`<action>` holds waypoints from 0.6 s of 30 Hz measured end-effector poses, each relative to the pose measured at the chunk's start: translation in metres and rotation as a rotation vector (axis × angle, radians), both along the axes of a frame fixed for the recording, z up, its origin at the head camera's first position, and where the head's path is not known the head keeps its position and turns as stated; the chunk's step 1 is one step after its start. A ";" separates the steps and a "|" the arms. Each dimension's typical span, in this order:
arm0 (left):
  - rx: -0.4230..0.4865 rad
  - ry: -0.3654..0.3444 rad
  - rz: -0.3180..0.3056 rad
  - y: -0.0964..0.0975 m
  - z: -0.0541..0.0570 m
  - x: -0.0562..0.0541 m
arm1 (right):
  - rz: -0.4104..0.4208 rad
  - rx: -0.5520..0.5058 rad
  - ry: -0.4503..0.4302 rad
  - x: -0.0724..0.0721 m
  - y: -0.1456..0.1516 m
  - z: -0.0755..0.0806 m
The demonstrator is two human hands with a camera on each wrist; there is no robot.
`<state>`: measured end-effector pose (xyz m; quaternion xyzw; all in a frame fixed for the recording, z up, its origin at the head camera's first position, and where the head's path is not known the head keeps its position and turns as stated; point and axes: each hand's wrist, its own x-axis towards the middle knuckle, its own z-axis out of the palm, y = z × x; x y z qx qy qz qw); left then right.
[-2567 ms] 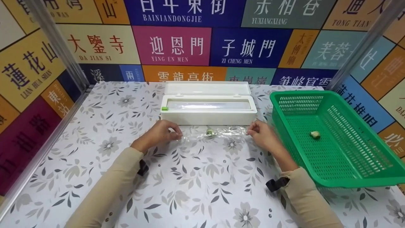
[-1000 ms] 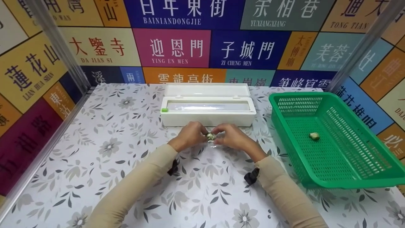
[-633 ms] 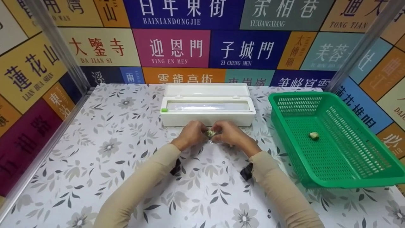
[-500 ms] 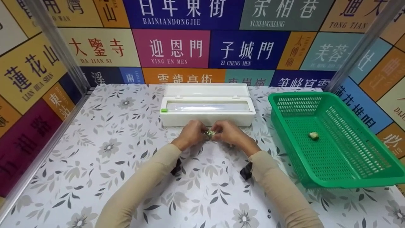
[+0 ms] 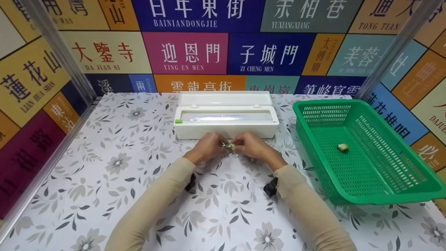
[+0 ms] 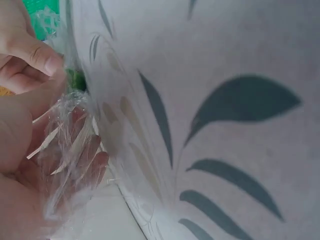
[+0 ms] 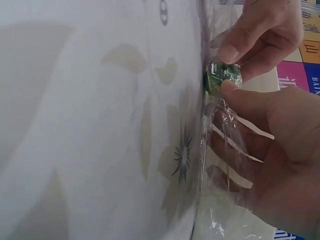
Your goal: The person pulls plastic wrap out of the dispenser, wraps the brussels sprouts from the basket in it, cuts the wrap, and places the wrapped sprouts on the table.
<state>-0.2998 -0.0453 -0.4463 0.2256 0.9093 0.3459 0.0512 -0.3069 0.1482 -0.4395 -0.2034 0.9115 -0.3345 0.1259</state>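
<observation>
Close in front of the white box, my left hand (image 5: 208,147) and right hand (image 5: 251,145) meet over a small green vegetable piece (image 7: 215,76) in clear cling film (image 7: 229,127). Thumb and fingers of each hand pinch the film right at the piece, one hand from either side. In the left wrist view the crumpled film (image 6: 75,120) trails across the left fingers, and a bit of green shows beside the thumb tips. Loose film also hangs over the right fingers in the right wrist view. Most of the piece is hidden by fingers and film.
The white cling film dispenser (image 5: 226,131) stands behind the hands, lid raised, roll visible, with a green slider (image 5: 178,121) at its left end. To the right is a green slotted basket (image 5: 386,199) holding a pale vegetable piece (image 5: 343,147). A flowered cloth (image 5: 223,209) covers the table.
Both hands have moved inward from the two ends of the stretched film to the piece at its middle. The film is now bunched around it; lately the fingers shift only slightly.
</observation>
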 end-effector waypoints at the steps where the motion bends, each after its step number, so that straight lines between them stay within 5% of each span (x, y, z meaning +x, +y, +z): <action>1: -0.004 0.011 0.005 0.001 -0.001 0.000 | -0.003 0.002 -0.003 0.000 -0.001 0.001; 6: 0.000 0.065 0.006 0.002 -0.002 -0.002 | -0.029 0.039 0.016 0.001 -0.004 0.006; 13: 0.045 -0.052 -0.012 0.000 0.000 -0.006 | -0.071 0.056 0.060 -0.002 -0.005 0.003; 18: 0.048 -0.071 -0.010 -0.002 -0.003 -0.008 | -0.055 -0.002 0.076 -0.003 -0.004 -0.002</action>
